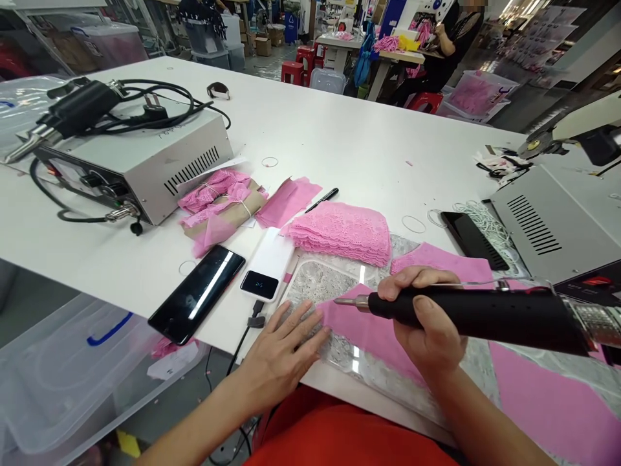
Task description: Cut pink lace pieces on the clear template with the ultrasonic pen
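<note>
In my right hand (429, 323) is a black pen-shaped handheld tool (485, 314) with a pointed metal tip, its fingers wrapped round the body. The tip points left, over a flat piece of pink fabric (369, 333). My left hand (291, 349) lies flat with fingers stretched out, its fingertips at the left end of that fabric. Beneath is a clear sheet (317, 281) over a grey patterned surface. A stack of pink lace pieces (342, 230) sits just beyond, and another pink piece (444, 259) lies behind the tool. A larger pink piece (553, 401) is at the lower right.
At left, a grey control box (179, 165) carries a second corded tool (77, 110). A phone (196, 291), a white power bank (266, 262) and pink bundles (220, 207) lie nearby. Another box (557, 220) stands right. A plastic bin (87, 369) is below; a person (446, 52) sits beyond.
</note>
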Demonstrator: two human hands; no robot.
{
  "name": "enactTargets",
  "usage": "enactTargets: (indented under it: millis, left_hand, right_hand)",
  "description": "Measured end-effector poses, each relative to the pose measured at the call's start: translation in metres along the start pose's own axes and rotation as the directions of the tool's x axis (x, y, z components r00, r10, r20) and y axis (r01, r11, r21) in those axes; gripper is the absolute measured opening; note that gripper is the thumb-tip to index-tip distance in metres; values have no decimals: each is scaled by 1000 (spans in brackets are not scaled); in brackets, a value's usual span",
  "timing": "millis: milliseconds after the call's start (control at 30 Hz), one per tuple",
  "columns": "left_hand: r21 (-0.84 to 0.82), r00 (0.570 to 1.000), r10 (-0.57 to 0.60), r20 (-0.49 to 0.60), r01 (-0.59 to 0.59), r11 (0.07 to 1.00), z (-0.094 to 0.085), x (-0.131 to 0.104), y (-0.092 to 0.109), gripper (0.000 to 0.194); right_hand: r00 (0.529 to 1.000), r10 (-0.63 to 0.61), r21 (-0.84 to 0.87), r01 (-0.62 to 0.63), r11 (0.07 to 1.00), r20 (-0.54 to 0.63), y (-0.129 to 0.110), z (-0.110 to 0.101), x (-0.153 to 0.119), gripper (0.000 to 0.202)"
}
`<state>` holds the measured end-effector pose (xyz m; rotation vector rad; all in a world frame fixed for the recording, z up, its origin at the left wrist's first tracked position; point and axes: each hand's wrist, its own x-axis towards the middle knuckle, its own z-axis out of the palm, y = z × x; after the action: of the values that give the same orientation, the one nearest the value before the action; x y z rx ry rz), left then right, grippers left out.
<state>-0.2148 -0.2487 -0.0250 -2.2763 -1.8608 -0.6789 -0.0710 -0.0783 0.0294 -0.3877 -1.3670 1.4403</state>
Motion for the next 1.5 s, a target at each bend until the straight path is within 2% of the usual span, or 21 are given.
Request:
enactTargets:
  millis: [333,433,567,733,833,1033,1300,1500]
  left_hand:
    - [-14,999,9,-48,-10,1000,2,1,-1,36]
    - [-24,997,15,-70,-17,1000,3,4,-2,36]
    - [-23,996,48,-81,-50,998,5,9,-5,34]
    - [-28,992,100,-76,-102,994,8,14,-10,36]
    - [-8,990,131,-53,-132,991,9,15,-13,38]
    - [-4,993,118,-21,-118,993,9,14,-13,40]
    - [-95,993,30,-112,-40,995,9,18,-6,33]
    - [-82,991,28,-133,-39,996,12,19,-8,34]
  right_hand:
    - [998,-27,-31,28,999,59,1,4,1,8]
    - [998,-55,-35,53,998,-41,-5,-7,11,9]
    - [966,-130,-97,110,989,-224,-14,-38,20,9]
    - [942,-93,-76,73,994,-323,-11,-65,12,9]
    - [944,-102,-55,89,994,-313,-5,-66,8,10]
    - [949,-130,-67,115,991,-287,-4,-65,8,9]
    - [964,-107,-76,90,993,-245,-6,-60,9,7]
    - [957,-121,-54,111,992,-264,-9,-62,10,9]
